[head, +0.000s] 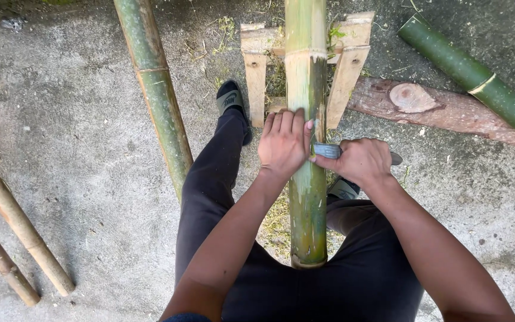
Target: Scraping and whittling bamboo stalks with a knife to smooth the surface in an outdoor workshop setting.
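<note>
At centre, left hand (283, 143) pressed flat on bamboo pole (306, 179); right hand (362, 161) at 3 o'clock clenched knife (327, 150); blade risked slipping toward thumb.

The big bamboo pole (307, 179) is green with pale yellow patches. The log (436, 107) is reddish brown, the wooden stand (256, 77) is light tan. The trousers (210, 179) are black, the ground (73, 131) grey.
</note>
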